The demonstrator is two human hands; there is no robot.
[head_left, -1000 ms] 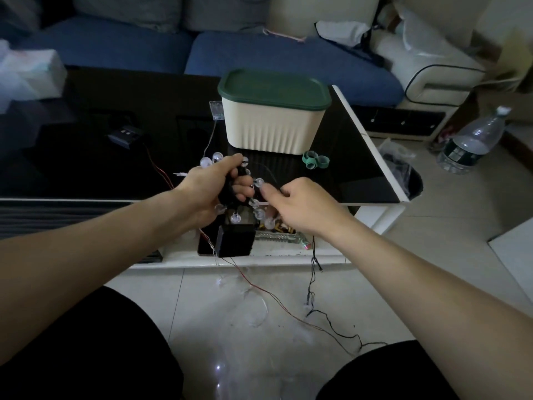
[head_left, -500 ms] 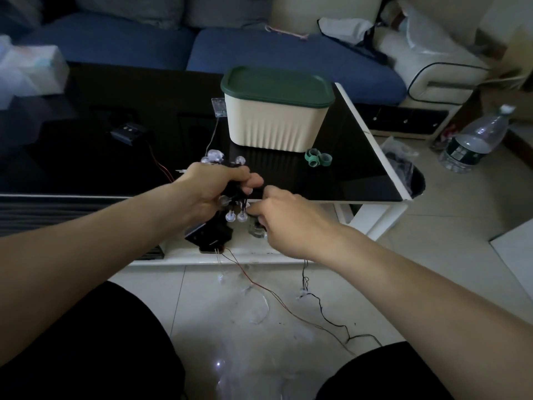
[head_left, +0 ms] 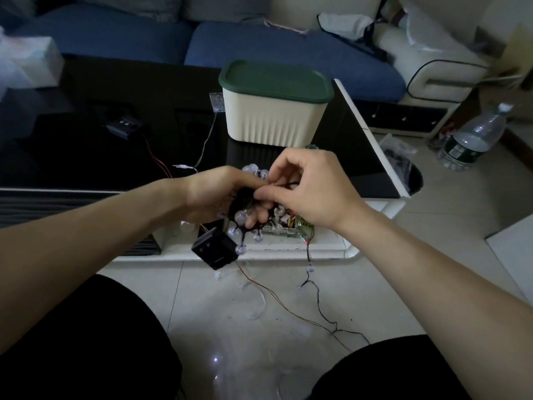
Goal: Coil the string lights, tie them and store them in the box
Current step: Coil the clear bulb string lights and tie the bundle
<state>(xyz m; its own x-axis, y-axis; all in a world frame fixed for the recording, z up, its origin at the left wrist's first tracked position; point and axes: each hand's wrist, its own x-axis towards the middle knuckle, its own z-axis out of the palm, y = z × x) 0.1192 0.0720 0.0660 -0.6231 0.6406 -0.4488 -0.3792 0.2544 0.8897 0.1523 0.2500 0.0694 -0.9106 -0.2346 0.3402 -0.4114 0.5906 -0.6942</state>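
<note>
Black glass table (head_left: 115, 157) and pale tiled floor (head_left: 403, 284)

On the table, the lidded box (head_left: 274, 111) stands near its right edge; a small black unit (head_left: 124, 127) lies well left of the box. Loose wire (head_left: 320, 301) trails on the floor below.

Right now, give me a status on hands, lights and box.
Left hand grips light coil. Right hand pinches wire at coil. Loose wire trails on floor. Box lidded.

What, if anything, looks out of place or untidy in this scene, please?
Loose wire trails across the floor instead of sitting in the coil held by the left hand and right hand. The box is lidded.
</note>
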